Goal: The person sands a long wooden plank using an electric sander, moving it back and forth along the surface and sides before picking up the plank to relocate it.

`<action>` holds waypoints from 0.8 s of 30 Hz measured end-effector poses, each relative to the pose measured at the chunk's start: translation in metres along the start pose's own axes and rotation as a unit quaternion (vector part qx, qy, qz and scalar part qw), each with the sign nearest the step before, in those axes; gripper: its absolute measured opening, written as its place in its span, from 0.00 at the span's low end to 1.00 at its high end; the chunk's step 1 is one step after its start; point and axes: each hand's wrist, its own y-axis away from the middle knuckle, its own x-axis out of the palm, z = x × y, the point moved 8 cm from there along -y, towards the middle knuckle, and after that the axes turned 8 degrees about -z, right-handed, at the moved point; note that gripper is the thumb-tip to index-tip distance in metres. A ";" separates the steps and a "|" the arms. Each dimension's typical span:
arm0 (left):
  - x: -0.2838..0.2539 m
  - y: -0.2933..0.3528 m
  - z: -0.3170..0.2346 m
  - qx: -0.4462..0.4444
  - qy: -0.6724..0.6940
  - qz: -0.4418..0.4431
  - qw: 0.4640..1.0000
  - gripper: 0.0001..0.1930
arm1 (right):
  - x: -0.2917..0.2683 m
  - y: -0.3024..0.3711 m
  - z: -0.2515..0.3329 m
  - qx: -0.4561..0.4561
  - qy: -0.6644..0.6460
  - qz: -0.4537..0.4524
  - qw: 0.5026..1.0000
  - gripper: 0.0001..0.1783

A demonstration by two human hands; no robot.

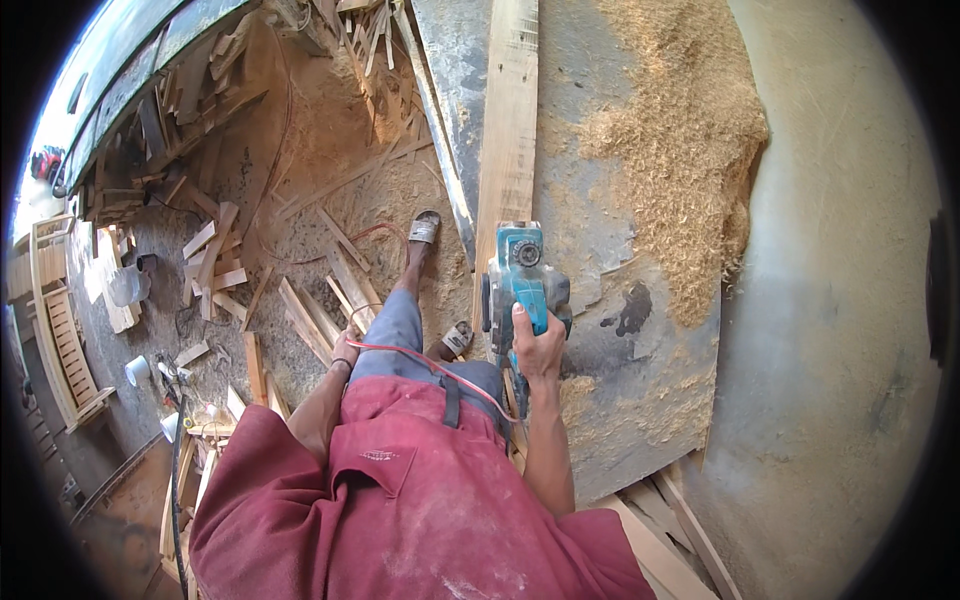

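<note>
My right hand point(538, 345) is wrapped round the rear handle of a teal and black electric hand planer point(520, 255). The planer rests on a long pale wooden plank point(510, 130), which runs away from me along the workbench. Down by my left thigh, my left hand point(346, 347) is closed on the planer's pinkish-red power cord point(430, 362). From there the cord crosses in front of my body to the planer's rear. The planer's body hides its underside and the plank's near part.
A big heap of wood shavings point(690, 150) covers the far right of the grey bench point(630, 400). Offcuts point(215, 265) and sawdust litter the floor to my left, with the cord trailing among them. A slatted wooden bench frame point(68, 345) stands far left. Boards point(680, 540) lie near right, beside the wall.
</note>
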 end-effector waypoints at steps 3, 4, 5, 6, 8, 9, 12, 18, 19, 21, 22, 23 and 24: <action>0.001 0.005 -0.021 0.022 -0.026 -0.002 0.999 0.29 | 0.005 -0.020 0.009 0.005 0.005 0.000 1.000 0.25; 0.000 0.010 -0.037 0.037 -0.040 -0.001 0.998 0.29 | 0.005 -0.026 0.010 -0.007 -0.006 -0.011 1.000 0.25; -0.002 0.013 -0.049 0.051 -0.054 -0.004 0.997 0.29 | 0.005 -0.032 0.013 -0.004 -0.003 -0.014 1.000 0.25; -0.004 0.005 -0.035 0.041 -0.046 -0.007 0.998 0.28 | 0.009 -0.039 0.019 -0.003 -0.006 -0.009 1.000 0.25; -0.004 -0.006 -0.021 0.022 -0.030 -0.005 0.999 0.28 | 0.017 -0.054 0.034 -0.045 -0.036 -0.022 0.998 0.25; -0.005 -0.007 -0.022 0.036 -0.035 -0.012 0.999 0.28 | 0.021 -0.062 0.036 -0.045 -0.034 -0.022 0.998 0.25; 0.000 -0.001 -0.042 0.040 0.001 -0.007 0.999 0.27 | 0.027 -0.087 0.040 -0.044 -0.027 -0.029 0.998 0.25; 0.003 -0.006 -0.078 0.036 0.003 0.035 0.999 0.27 | 0.040 -0.137 0.079 -0.062 -0.033 -0.027 0.997 0.25; 0.002 -0.007 -0.078 0.034 -0.003 0.033 0.999 0.27 | 0.044 -0.145 0.083 -0.046 -0.023 -0.019 0.999 0.24; 0.000 -0.005 -0.090 0.030 -0.013 0.030 0.999 0.28 | 0.053 -0.163 0.092 -0.015 -0.001 -0.004 1.000 0.27; -0.002 0.000 -0.099 0.024 -0.024 0.020 0.999 0.28 | 0.056 -0.171 0.096 -0.026 -0.006 -0.015 1.000 0.26; -0.003 -0.005 -0.100 0.028 -0.025 0.014 0.999 0.28 | 0.059 -0.182 0.105 -0.040 -0.015 -0.026 0.999 0.25; -0.004 -0.009 -0.100 0.032 -0.026 0.008 0.999 0.27 | 0.060 -0.190 0.113 -0.054 -0.025 -0.037 0.998 0.26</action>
